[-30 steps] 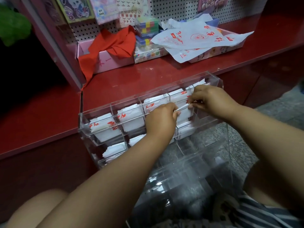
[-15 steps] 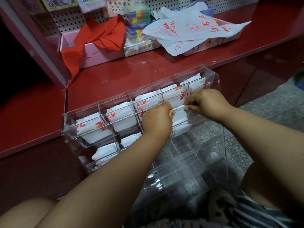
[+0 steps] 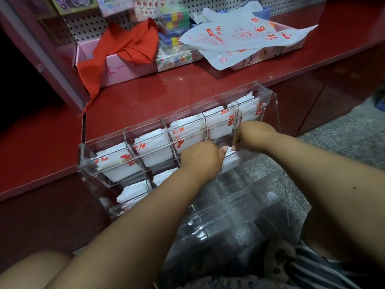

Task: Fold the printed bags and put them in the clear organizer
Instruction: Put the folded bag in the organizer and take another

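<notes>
Fingers: both hands, left hand (image 3: 201, 158) and right hand (image 3: 253, 136), pinch a folded printed bag (image 3: 232, 158) at frame centre.
Relation: bag lies between them, entering the clear organizer (image 3: 268, 97), second-row compartment.
Remaining: unfolded printed bags (image 3: 239, 38), upper right.

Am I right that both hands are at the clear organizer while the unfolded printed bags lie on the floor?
Not quite: the head view shows the unfolded printed bags lying on boxes on the red shelf, not the floor. Both hands, left and right, are at the clear organizer.
</notes>
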`<action>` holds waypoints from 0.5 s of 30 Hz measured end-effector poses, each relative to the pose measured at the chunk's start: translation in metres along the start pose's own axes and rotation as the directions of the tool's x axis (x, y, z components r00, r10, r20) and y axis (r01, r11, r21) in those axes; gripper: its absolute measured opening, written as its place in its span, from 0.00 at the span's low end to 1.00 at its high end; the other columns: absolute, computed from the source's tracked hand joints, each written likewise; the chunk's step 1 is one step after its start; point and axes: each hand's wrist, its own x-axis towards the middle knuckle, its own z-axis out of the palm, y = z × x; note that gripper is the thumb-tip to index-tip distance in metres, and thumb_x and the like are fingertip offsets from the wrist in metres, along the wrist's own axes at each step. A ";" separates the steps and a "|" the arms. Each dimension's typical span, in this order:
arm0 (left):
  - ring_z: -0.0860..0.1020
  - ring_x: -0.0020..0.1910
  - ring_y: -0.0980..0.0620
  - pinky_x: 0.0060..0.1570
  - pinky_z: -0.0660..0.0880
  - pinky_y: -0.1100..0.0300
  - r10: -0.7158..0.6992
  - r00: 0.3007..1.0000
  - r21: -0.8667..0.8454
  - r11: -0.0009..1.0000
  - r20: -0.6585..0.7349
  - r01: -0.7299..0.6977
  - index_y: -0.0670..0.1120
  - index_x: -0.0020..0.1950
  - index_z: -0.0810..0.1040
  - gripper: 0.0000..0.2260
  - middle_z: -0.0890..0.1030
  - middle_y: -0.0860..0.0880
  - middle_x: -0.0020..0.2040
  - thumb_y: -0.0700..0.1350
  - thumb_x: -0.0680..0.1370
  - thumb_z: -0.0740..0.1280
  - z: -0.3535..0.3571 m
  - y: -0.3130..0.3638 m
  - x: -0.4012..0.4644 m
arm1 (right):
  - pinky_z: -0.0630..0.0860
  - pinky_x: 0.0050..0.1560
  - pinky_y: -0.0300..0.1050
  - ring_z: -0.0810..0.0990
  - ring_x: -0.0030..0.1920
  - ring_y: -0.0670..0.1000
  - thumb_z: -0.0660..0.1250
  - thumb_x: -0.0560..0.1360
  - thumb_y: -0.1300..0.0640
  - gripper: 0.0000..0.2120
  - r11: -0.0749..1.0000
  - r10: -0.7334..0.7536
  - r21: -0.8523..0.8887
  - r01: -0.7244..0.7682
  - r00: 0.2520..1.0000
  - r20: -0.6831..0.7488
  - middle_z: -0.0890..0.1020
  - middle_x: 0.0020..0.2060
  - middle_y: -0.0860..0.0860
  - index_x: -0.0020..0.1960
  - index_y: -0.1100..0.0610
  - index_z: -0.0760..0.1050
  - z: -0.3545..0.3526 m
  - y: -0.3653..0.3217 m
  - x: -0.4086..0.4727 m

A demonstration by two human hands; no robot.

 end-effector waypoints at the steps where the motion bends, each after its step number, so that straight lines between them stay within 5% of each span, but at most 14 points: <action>1: 0.77 0.48 0.45 0.40 0.71 0.54 0.003 1.000 -0.014 1.000 0.003 -0.003 0.48 0.42 0.72 0.21 0.77 0.47 0.48 0.58 0.84 0.48 -0.002 0.000 -0.001 | 0.72 0.43 0.42 0.79 0.44 0.53 0.70 0.74 0.50 0.06 1.000 -0.013 0.002 0.013 0.999 0.031 0.83 0.43 0.51 0.48 0.51 0.84 -0.003 -0.001 -0.002; 4: 0.77 0.47 0.45 0.41 0.71 0.54 0.027 0.996 -0.126 0.991 -0.082 -0.037 0.51 0.40 0.70 0.19 0.76 0.49 0.44 0.57 0.84 0.49 -0.014 0.001 -0.010 | 0.66 0.34 0.41 0.76 0.35 0.50 0.67 0.76 0.46 0.14 0.999 -0.054 -0.009 0.054 0.998 0.035 0.78 0.32 0.50 0.42 0.55 0.83 -0.023 -0.007 -0.015; 6: 0.76 0.46 0.44 0.40 0.69 0.54 0.052 0.974 -0.184 0.978 -0.219 -0.094 0.51 0.39 0.71 0.18 0.76 0.49 0.44 0.55 0.84 0.51 -0.032 0.004 -0.018 | 0.64 0.30 0.41 0.73 0.29 0.47 0.67 0.76 0.45 0.18 0.998 -0.047 0.038 0.050 0.995 -0.084 0.76 0.25 0.49 0.32 0.55 0.78 -0.042 -0.012 -0.026; 8: 0.76 0.46 0.43 0.41 0.69 0.53 0.038 0.916 -0.205 0.970 -0.398 -0.130 0.47 0.41 0.76 0.19 0.78 0.46 0.45 0.53 0.84 0.53 -0.052 0.001 -0.022 | 0.60 0.28 0.42 0.69 0.26 0.47 0.67 0.75 0.47 0.22 0.989 -0.016 0.137 0.051 0.968 -0.250 0.70 0.21 0.50 0.26 0.55 0.71 -0.060 -0.017 -0.033; 11: 0.75 0.47 0.40 0.41 0.64 0.53 -0.021 0.778 -0.101 0.993 -0.628 -0.054 0.44 0.44 0.80 0.20 0.79 0.43 0.45 0.53 0.82 0.54 -0.079 -0.019 -0.014 | 0.62 0.30 0.45 0.69 0.28 0.53 0.67 0.76 0.48 0.21 0.969 0.056 0.241 0.056 0.900 -0.433 0.69 0.24 0.53 0.30 0.58 0.70 -0.079 -0.021 -0.029; 13: 0.74 0.56 0.41 0.50 0.66 0.52 -0.059 0.819 0.006 0.997 -0.570 0.076 0.45 0.51 0.81 0.20 0.79 0.43 0.53 0.55 0.83 0.54 -0.086 -0.039 -0.002 | 0.64 0.35 0.44 0.76 0.36 0.56 0.66 0.77 0.48 0.16 0.973 0.047 0.220 0.068 0.877 -0.478 0.74 0.30 0.53 0.35 0.58 0.74 -0.088 -0.021 -0.015; 15: 0.66 0.71 0.44 0.69 0.60 0.49 -0.146 0.920 0.014 0.987 -0.363 0.162 0.47 0.66 0.75 0.23 0.73 0.44 0.69 0.59 0.83 0.50 -0.086 -0.055 0.009 | 0.69 0.46 0.45 0.77 0.49 0.58 0.66 0.77 0.48 0.13 0.982 0.020 0.171 0.076 0.869 -0.495 0.77 0.45 0.56 0.45 0.58 0.80 -0.095 -0.019 0.008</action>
